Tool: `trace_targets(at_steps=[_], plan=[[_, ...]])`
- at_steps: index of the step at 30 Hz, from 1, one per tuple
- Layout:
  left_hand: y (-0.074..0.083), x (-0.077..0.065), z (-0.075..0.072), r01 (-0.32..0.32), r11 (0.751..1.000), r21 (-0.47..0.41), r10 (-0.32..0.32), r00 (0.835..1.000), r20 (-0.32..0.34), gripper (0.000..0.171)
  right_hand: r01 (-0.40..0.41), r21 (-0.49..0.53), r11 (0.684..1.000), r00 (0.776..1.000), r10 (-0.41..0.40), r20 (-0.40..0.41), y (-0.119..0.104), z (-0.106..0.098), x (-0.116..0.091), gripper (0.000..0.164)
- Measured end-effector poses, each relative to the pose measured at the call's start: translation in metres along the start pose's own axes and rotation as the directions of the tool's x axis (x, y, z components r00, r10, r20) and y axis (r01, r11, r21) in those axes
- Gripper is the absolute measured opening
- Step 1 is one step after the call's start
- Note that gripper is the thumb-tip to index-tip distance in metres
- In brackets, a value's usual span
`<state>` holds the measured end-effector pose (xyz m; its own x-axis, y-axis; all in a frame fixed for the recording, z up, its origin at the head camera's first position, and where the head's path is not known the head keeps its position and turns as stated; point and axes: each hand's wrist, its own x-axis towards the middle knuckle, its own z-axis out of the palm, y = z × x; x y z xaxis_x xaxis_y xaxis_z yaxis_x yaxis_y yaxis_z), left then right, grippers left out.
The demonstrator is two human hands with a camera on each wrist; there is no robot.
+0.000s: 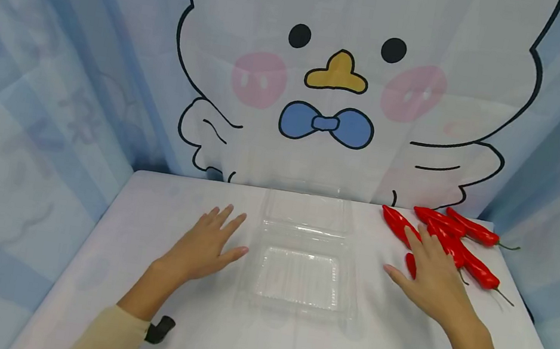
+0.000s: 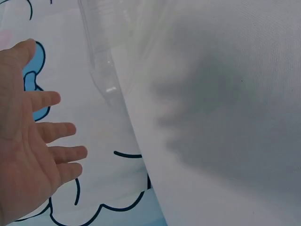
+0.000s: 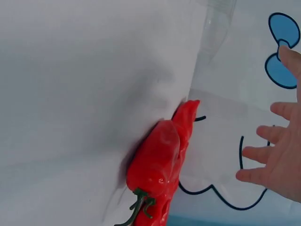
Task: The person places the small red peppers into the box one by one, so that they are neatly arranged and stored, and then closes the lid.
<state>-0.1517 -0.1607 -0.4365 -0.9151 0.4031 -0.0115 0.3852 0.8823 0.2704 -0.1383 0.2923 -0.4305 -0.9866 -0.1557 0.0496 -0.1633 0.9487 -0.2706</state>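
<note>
A clear plastic clamshell box (image 1: pixel 299 277) lies with its lid raised at the middle of the table. My left hand (image 1: pixel 207 246) hovers left of the box, fingers spread and holding nothing. Over the red chili peppers (image 1: pixel 480 271) on the right, my right hand (image 1: pixel 432 280) has its fingers spread and hides part of them. In the right wrist view, the peppers (image 3: pixel 155 160) lie on the table apart from the hand (image 3: pixel 277 150). The left wrist view has the left palm (image 2: pixel 28 160) facing the camera side, with a corner of the box (image 2: pixel 106 80) beyond.
The white table (image 1: pixel 129 236) ends at a back edge against a curtain (image 1: pixel 325 163) printed with a cartoon face and blue bow tie. Blue patterned curtains (image 1: pixel 20 130) hang at both sides. A black wrist camera mount (image 1: pixel 160 330) sits by the left sleeve.
</note>
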Motion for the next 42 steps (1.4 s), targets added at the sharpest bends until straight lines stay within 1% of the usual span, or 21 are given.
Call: trace_targets(at_steps=[6,9,13,18,22,25,27,32,34,37,42], plan=[[-0.001,0.005,0.003,0.001,0.998,-0.071,0.001,1.0,0.025,0.079,-0.022,0.044,0.999,1.0,0.021,0.018,0.012,0.002,-0.002,0.112],[-0.001,0.008,0.004,0.002,0.992,-0.129,0.002,1.0,0.029,0.079,-0.035,0.074,0.997,0.999,0.033,0.031,0.018,0.003,-0.002,0.114],[-0.001,0.012,0.008,0.006,0.977,-0.214,0.004,0.999,0.046,0.08,-0.043,0.112,0.993,0.998,0.039,0.042,0.027,0.004,-0.002,0.116],[-0.001,0.016,0.014,0.015,0.958,-0.288,0.0,0.999,0.051,0.082,-0.049,0.146,0.988,0.998,0.042,0.054,0.035,0.006,-0.003,0.117],[0.001,0.02,0.018,0.045,0.94,-0.338,-0.027,0.998,0.059,0.084,-0.055,0.178,0.982,0.997,0.045,0.061,0.042,0.008,-0.005,0.117],[0.003,0.022,0.021,0.078,0.921,-0.381,-0.056,0.996,0.068,0.084,-0.056,0.198,0.979,0.997,0.043,0.071,0.048,0.009,-0.007,0.116],[0.004,0.024,0.024,0.089,0.907,-0.412,-0.065,0.995,0.071,0.084,-0.059,0.199,0.978,0.996,0.044,0.08,0.053,0.01,-0.007,0.116],[0.003,0.027,0.028,0.118,0.862,-0.492,-0.096,0.993,0.07,0.084,-0.085,0.211,0.974,0.993,0.064,0.101,0.063,0.011,-0.009,0.115],[0.002,0.027,0.03,0.14,0.842,-0.521,-0.118,0.99,0.076,0.084,-0.098,0.225,0.969,0.991,0.075,0.107,0.066,0.012,-0.01,0.115],[0.0,0.029,0.032,0.169,0.822,-0.544,-0.142,0.986,0.092,0.084,-0.106,0.233,0.967,0.992,0.085,0.097,0.069,0.015,-0.012,0.114],[-0.002,0.031,0.033,0.195,0.786,-0.587,-0.158,0.981,0.115,0.084,-0.08,0.216,0.973,0.995,0.064,0.083,0.074,0.02,-0.013,0.11]])
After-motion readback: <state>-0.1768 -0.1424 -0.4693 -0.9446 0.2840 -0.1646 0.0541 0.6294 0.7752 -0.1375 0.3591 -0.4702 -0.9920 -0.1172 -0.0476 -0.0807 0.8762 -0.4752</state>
